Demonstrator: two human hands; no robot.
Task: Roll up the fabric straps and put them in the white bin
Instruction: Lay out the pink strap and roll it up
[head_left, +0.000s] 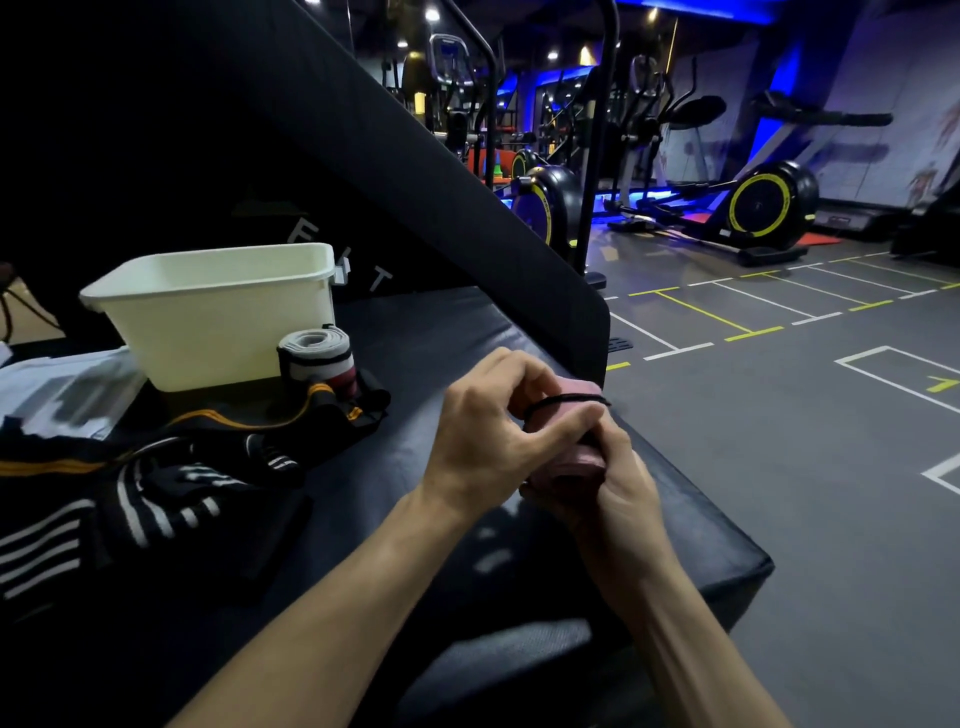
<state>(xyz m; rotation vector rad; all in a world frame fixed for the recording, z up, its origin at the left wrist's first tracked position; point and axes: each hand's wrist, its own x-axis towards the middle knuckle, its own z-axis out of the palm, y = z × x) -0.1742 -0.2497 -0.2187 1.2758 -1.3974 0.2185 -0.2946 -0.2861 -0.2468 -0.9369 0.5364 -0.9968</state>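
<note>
Clutching a rolled pink strap (576, 462) at center, the left hand (488, 441) and right hand (618, 478) both keep their grip curled tight around it, a black elastic band (566, 401) looped over its top. At ten o'clock sits the white bin (218, 317) on the counter (431, 338), a grey rolled strap (317, 356) just beside it, loose black straps (156, 483) at nine o'clock.

Pale letters "F", "I", "T" on black upright pad (332, 171) behind white bin (218, 322) — rest unreadable.
</note>
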